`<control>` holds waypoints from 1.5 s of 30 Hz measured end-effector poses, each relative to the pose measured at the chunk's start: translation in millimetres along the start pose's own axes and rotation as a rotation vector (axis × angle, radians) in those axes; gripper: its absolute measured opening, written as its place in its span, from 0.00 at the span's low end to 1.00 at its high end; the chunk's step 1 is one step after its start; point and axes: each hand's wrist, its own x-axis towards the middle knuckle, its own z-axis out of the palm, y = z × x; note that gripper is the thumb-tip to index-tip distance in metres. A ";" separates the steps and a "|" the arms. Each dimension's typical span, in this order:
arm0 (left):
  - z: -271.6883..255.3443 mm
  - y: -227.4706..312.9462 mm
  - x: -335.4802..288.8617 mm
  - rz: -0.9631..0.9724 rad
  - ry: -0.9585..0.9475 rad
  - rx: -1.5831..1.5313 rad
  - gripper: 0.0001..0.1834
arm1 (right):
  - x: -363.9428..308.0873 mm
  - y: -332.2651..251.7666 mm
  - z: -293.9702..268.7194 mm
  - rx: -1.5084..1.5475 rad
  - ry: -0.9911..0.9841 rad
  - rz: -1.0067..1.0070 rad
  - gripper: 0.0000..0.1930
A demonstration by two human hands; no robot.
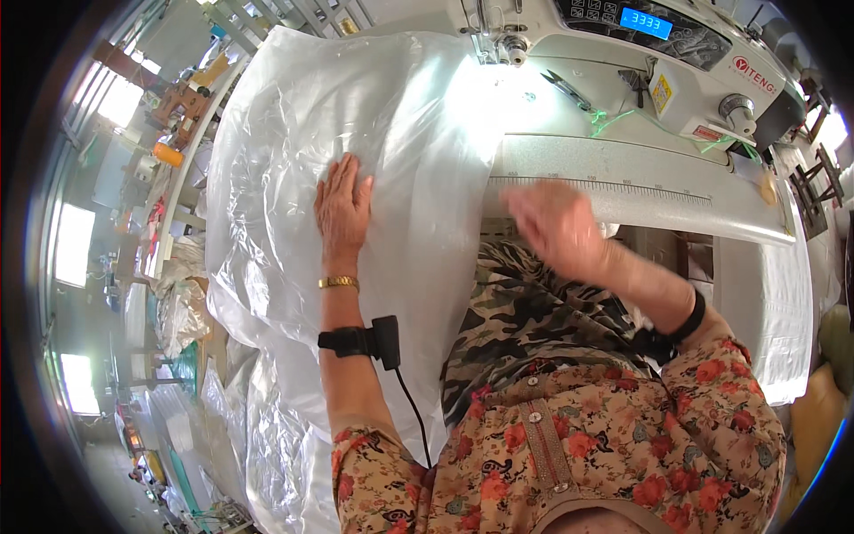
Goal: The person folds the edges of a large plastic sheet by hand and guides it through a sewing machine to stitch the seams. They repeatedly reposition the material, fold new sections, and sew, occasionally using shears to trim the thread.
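A large sheet of shiny, see-through plastic film spreads over the sewing machine's bed and hangs down on my left. My left hand lies flat on it, fingers stretched out and holding nothing. The film's right edge runs past the lit needle area of the white sewing machine. Right of that edge, above the front of the machine bed, is my right hand. It is smeared by motion, and whether anything is between its fingers does not show.
Small thread snips lie on the bed right of the needle, beside loose green thread. A ruler scale runs along the bed's front. White folded material stands at the right. Crumpled film is heaped at the left.
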 end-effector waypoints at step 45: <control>-0.6 -3.6 10.6 -0.017 -0.093 -0.028 0.25 | -64.3 -29.7 118.6 1.646 -0.647 0.931 0.18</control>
